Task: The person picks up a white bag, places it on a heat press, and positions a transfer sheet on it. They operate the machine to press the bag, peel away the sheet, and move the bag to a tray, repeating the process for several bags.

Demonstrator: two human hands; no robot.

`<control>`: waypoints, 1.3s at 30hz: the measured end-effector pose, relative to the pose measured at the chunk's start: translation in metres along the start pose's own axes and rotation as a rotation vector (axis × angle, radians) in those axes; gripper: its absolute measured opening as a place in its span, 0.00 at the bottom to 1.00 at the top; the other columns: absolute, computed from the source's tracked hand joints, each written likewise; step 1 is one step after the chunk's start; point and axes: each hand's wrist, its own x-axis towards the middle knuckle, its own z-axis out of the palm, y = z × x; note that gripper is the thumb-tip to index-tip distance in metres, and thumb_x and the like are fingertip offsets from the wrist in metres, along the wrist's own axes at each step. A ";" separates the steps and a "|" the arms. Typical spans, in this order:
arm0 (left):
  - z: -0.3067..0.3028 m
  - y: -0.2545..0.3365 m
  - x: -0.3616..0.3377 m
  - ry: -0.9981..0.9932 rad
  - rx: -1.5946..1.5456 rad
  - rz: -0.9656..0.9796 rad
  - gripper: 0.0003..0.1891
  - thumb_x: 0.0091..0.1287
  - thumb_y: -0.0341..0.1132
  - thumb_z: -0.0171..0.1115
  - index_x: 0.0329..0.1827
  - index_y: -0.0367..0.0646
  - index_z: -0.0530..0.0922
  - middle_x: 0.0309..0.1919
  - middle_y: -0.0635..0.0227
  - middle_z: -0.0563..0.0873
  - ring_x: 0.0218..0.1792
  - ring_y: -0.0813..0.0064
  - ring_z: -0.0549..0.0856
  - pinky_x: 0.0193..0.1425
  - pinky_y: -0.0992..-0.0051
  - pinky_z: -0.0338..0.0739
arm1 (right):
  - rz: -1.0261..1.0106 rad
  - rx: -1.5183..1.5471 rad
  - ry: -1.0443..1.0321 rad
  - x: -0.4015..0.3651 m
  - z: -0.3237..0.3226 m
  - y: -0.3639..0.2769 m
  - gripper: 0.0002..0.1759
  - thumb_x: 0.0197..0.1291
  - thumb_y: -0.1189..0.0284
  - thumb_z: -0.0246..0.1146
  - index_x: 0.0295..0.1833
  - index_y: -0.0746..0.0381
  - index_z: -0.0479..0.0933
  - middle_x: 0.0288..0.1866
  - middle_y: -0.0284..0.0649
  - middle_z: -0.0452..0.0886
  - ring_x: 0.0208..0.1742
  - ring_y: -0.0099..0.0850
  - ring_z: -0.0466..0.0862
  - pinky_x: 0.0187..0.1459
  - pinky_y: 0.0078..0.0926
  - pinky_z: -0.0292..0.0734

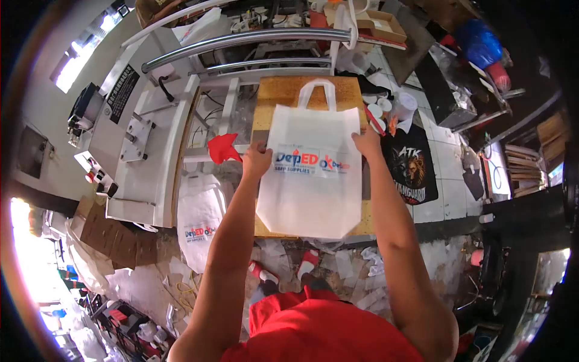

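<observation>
Left fingers (260,147) curled closed at left edge of white bag (307,202); right fingers (362,137) closed at its right edge, thumb on top. Bag flat on wooden bench (271,90), handle loop pointing away from person, blue, red print face up. Red piece (224,148) just beside left fingers; contact unclear. Second white bag (196,205), similar print, lower left. Black printed cloth (403,181) right of bench, white containers (375,111) near its top end.
</observation>
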 end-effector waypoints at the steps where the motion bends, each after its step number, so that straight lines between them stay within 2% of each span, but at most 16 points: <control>1: 0.002 -0.002 0.002 0.013 0.018 -0.003 0.20 0.56 0.39 0.67 0.49 0.36 0.81 0.38 0.54 0.89 0.42 0.58 0.88 0.50 0.64 0.81 | 0.001 0.002 -0.012 0.001 0.003 0.003 0.19 0.55 0.66 0.68 0.48 0.67 0.79 0.42 0.49 0.86 0.45 0.46 0.86 0.49 0.40 0.78; 3: 0.002 -0.009 0.002 0.033 0.043 -0.023 0.21 0.54 0.38 0.66 0.50 0.37 0.80 0.37 0.54 0.89 0.42 0.57 0.88 0.50 0.63 0.81 | 0.038 0.017 -0.003 0.000 0.012 0.006 0.19 0.53 0.67 0.68 0.47 0.66 0.79 0.43 0.52 0.86 0.46 0.52 0.85 0.51 0.44 0.78; 7: -0.008 0.002 -0.008 -0.045 0.097 -0.033 0.19 0.54 0.36 0.64 0.49 0.38 0.80 0.34 0.55 0.89 0.41 0.57 0.89 0.48 0.62 0.81 | 0.010 0.060 -0.006 0.009 0.017 0.015 0.18 0.52 0.66 0.70 0.45 0.66 0.79 0.41 0.51 0.86 0.45 0.49 0.86 0.50 0.43 0.78; 8: -0.009 0.005 -0.014 -0.071 0.132 -0.045 0.18 0.55 0.36 0.64 0.48 0.38 0.80 0.34 0.55 0.89 0.40 0.57 0.89 0.48 0.62 0.82 | 0.049 0.069 -0.007 0.009 0.018 0.015 0.20 0.51 0.67 0.71 0.48 0.65 0.79 0.39 0.48 0.87 0.44 0.43 0.87 0.49 0.35 0.80; 11: -0.011 0.012 -0.027 -0.020 0.131 -0.027 0.17 0.57 0.38 0.65 0.48 0.40 0.80 0.34 0.56 0.89 0.41 0.57 0.89 0.48 0.62 0.81 | 0.036 0.024 0.037 0.004 0.014 0.005 0.20 0.51 0.67 0.72 0.48 0.65 0.79 0.38 0.47 0.87 0.43 0.42 0.87 0.48 0.36 0.80; 12: -0.011 0.016 -0.030 -0.019 0.132 -0.029 0.17 0.57 0.38 0.65 0.48 0.40 0.80 0.34 0.56 0.89 0.41 0.57 0.89 0.48 0.62 0.81 | 0.025 0.007 0.014 0.006 0.017 0.009 0.21 0.52 0.65 0.71 0.49 0.63 0.77 0.41 0.51 0.86 0.45 0.50 0.86 0.48 0.44 0.79; 22: -0.009 0.016 -0.022 0.077 0.262 0.095 0.15 0.62 0.40 0.66 0.48 0.42 0.82 0.37 0.58 0.88 0.40 0.55 0.87 0.46 0.61 0.81 | 0.015 -0.153 0.063 0.001 0.006 -0.016 0.20 0.54 0.63 0.71 0.47 0.63 0.77 0.40 0.49 0.86 0.45 0.50 0.85 0.47 0.46 0.78; 24: -0.017 0.016 -0.029 0.116 0.268 0.144 0.14 0.62 0.40 0.65 0.47 0.43 0.82 0.37 0.58 0.87 0.40 0.54 0.86 0.47 0.60 0.80 | -0.255 -0.234 0.325 -0.004 -0.001 -0.011 0.17 0.57 0.63 0.69 0.46 0.63 0.78 0.40 0.48 0.84 0.45 0.49 0.83 0.50 0.45 0.74; 26: -0.051 0.022 -0.046 0.213 0.098 0.280 0.11 0.64 0.37 0.64 0.43 0.39 0.83 0.36 0.56 0.86 0.37 0.54 0.86 0.45 0.63 0.79 | -0.327 -0.207 0.315 -0.018 -0.022 -0.013 0.16 0.58 0.63 0.68 0.44 0.63 0.78 0.40 0.48 0.84 0.45 0.49 0.81 0.51 0.45 0.73; 29: -0.132 0.043 -0.091 0.236 0.023 0.274 0.06 0.64 0.30 0.62 0.38 0.36 0.82 0.34 0.56 0.86 0.35 0.59 0.85 0.42 0.67 0.79 | -0.546 -0.153 0.326 -0.068 -0.044 -0.006 0.12 0.60 0.65 0.66 0.41 0.63 0.80 0.39 0.50 0.81 0.45 0.51 0.78 0.51 0.45 0.71; 30: -0.166 0.044 -0.102 0.307 0.101 0.322 0.05 0.63 0.29 0.62 0.37 0.37 0.82 0.33 0.57 0.85 0.35 0.59 0.85 0.42 0.66 0.78 | -0.449 -0.136 0.215 -0.094 -0.056 -0.012 0.11 0.59 0.67 0.66 0.42 0.63 0.81 0.40 0.51 0.80 0.46 0.52 0.78 0.50 0.47 0.71; 31: -0.202 0.036 -0.113 0.393 0.193 0.356 0.03 0.62 0.28 0.62 0.36 0.38 0.81 0.33 0.58 0.85 0.34 0.59 0.84 0.42 0.65 0.78 | -0.539 -0.112 0.271 -0.114 -0.057 -0.004 0.10 0.59 0.71 0.67 0.45 0.62 0.81 0.41 0.49 0.80 0.46 0.52 0.78 0.50 0.47 0.71; 33: -0.273 0.015 -0.121 0.577 0.433 0.392 0.02 0.62 0.28 0.61 0.35 0.40 0.80 0.31 0.60 0.83 0.35 0.59 0.83 0.43 0.64 0.77 | -0.488 -0.019 0.253 -0.155 -0.064 0.007 0.09 0.61 0.72 0.66 0.45 0.63 0.80 0.40 0.48 0.79 0.46 0.49 0.78 0.51 0.46 0.71; 35: -0.344 -0.010 -0.115 0.620 0.580 0.274 0.03 0.63 0.31 0.62 0.35 0.43 0.80 0.31 0.61 0.83 0.40 0.58 0.82 0.46 0.61 0.75 | -0.281 0.098 0.132 -0.188 -0.069 0.038 0.10 0.65 0.70 0.64 0.46 0.65 0.76 0.43 0.45 0.78 0.46 0.44 0.78 0.47 0.42 0.73; 37: -0.399 -0.041 -0.104 0.627 0.782 0.102 0.13 0.63 0.39 0.65 0.47 0.43 0.79 0.44 0.57 0.83 0.49 0.54 0.81 0.55 0.60 0.75 | -0.182 -0.116 0.092 -0.215 -0.082 0.067 0.10 0.66 0.69 0.63 0.47 0.64 0.76 0.46 0.44 0.77 0.47 0.40 0.79 0.46 0.39 0.75; 39: -0.433 -0.063 -0.092 0.590 0.946 0.000 0.23 0.63 0.45 0.66 0.58 0.44 0.75 0.55 0.55 0.79 0.57 0.51 0.78 0.61 0.56 0.73 | -0.130 -0.072 0.105 -0.240 -0.090 0.065 0.10 0.67 0.69 0.63 0.47 0.63 0.76 0.46 0.43 0.77 0.47 0.39 0.79 0.46 0.39 0.75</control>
